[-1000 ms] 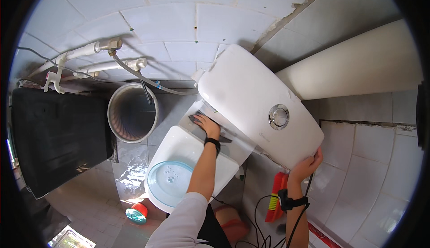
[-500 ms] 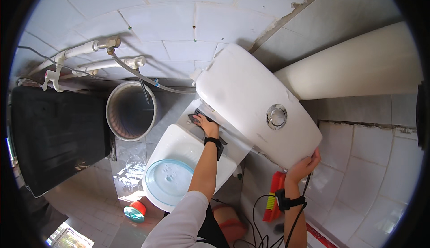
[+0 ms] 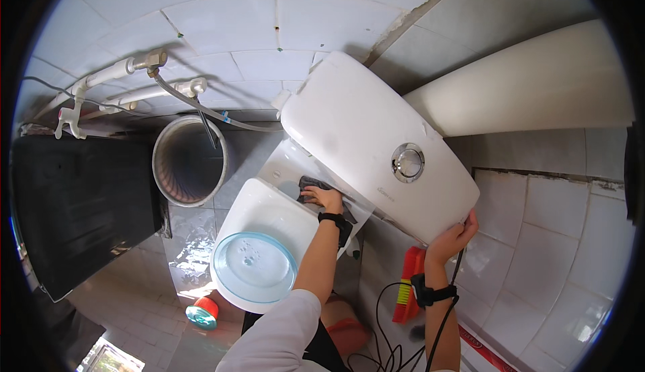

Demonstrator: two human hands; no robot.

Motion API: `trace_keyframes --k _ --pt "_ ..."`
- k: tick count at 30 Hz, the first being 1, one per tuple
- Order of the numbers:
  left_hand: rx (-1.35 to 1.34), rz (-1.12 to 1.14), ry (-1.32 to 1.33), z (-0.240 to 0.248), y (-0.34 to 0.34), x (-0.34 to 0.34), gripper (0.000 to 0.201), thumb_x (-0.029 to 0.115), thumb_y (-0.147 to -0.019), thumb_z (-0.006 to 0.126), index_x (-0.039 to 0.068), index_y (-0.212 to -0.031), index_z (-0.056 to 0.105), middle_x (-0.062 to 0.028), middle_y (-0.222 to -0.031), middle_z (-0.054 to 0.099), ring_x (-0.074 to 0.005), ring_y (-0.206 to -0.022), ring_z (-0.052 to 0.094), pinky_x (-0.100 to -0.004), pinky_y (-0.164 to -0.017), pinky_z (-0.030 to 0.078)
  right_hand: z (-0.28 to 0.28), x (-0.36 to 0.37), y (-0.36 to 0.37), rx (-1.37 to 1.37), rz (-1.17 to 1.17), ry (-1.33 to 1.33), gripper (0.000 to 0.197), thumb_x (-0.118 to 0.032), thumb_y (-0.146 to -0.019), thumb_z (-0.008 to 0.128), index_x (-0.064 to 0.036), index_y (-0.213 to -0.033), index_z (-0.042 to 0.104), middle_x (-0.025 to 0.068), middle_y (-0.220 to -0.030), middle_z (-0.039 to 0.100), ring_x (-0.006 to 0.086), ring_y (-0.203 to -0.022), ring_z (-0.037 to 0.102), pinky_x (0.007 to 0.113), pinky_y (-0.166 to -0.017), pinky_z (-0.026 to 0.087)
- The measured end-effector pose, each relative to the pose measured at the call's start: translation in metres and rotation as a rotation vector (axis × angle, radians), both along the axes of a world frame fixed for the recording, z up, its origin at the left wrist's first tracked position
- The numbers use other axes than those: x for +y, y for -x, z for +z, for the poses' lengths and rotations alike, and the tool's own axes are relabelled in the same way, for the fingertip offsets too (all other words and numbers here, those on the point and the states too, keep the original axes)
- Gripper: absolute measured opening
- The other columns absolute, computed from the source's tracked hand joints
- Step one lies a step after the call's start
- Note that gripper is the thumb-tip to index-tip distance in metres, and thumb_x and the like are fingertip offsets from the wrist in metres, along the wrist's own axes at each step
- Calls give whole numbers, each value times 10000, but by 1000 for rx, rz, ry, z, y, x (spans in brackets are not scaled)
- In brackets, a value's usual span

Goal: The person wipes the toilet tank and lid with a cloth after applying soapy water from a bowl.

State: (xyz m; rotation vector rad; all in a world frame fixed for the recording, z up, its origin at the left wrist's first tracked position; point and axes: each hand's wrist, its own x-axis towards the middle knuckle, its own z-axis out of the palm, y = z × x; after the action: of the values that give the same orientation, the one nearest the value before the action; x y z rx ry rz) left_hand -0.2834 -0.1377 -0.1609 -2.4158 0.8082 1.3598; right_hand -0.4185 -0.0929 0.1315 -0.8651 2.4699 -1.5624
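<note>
Your left hand (image 3: 324, 201) has shifted rightward along the white ceramic ledge (image 3: 277, 165), pressing a crumpled dark-grey cloth (image 3: 312, 182); you can't tell if it's clenched. Your right hand (image 3: 451, 239) grasps the glossy white oblong cistern (image 3: 349, 127), bearing small lettering (image 3: 385, 193).

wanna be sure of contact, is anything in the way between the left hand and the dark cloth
Nothing visible: the left hand is directly on the dark cloth, on the ledge between the white tank and the toilet lid.
</note>
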Motion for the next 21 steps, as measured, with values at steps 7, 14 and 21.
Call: trace_keyframes --k 7,14,21 --pt "112 -661 674 12 16 68 625 57 -729 466 -120 -1285 243 -262 -1407 89 -494 -1257 143 -452 -1051 178 3 0 -3 6 19 39 365 -53 -853 294 15 -1194 406 150 -1221 447 234 -1111 439 311 -958 320" --pt "84 -1063 349 57 83 130 525 213 -866 353 -4 -1339 288 -172 -1444 118 -384 -1322 89 -461 -1068 58 -1 4 9 63 47 22 375 -48 -851 290 5 -1204 406 150 -1231 439 228 -1107 436 314 -956 320" --pt "-286 -998 131 38 33 48 528 214 -897 280 -100 -1319 233 -225 -1405 203 -399 -1313 109 -537 -1042 -24 -3 -1 -3 43 25 5 373 -45 -847 291 9 -1195 417 149 -1216 453 235 -1104 443 318 -957 320"
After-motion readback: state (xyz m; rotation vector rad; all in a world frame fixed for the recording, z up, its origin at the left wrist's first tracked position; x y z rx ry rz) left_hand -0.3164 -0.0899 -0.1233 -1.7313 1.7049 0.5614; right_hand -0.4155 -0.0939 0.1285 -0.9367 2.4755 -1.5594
